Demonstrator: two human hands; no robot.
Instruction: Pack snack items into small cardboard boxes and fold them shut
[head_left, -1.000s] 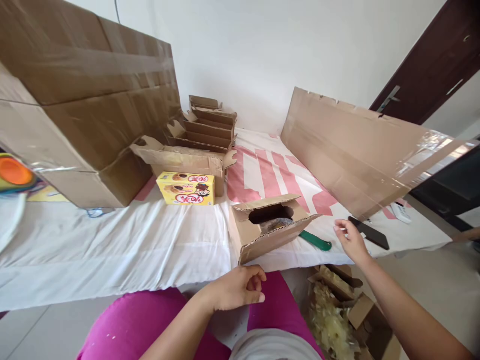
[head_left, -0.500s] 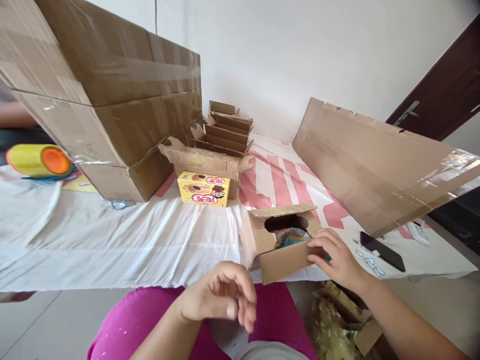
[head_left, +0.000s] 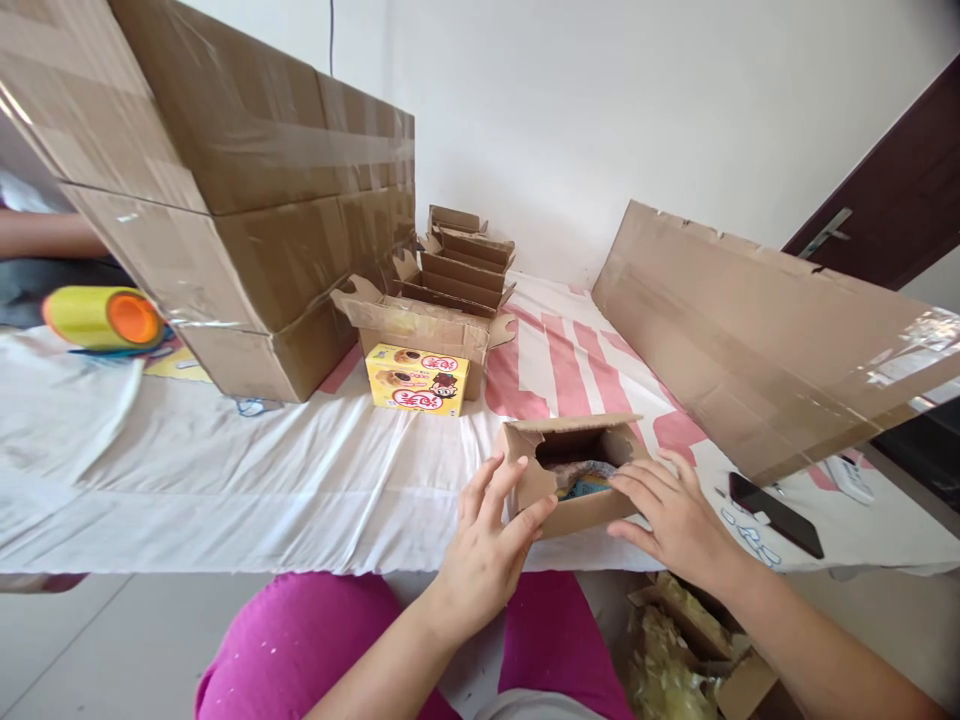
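Note:
A small brown cardboard box [head_left: 589, 515] lies at the table's front edge with its opening toward me. Inside shows a blue printed item [head_left: 586, 487] with a crinkled, greyish part beside it; its kind I cannot make out. My left hand [head_left: 491, 545] rests against the box's left side, fingers spread and thumb on the front rim. At the right end, my right hand [head_left: 675, 515] has its fingers over the rim and its thumb on the front panel, holding the box. A yellow printed carton [head_left: 417, 382] stands farther back to the left.
Taped cardboard boxes [head_left: 277, 260] are stacked on the left, with a row of open cartons [head_left: 461, 275] beside them. A big cardboard sheet [head_left: 750, 340] leans on the right. Near it lies a phone [head_left: 776, 513]. Another person's arm [head_left: 49, 235] and a yellow-orange roll [head_left: 105, 317] are far left.
My left hand has moved up from my lap to the box's left side. The box's front flap, which hung out toward me, is now raised. My right hand stays at the right end.

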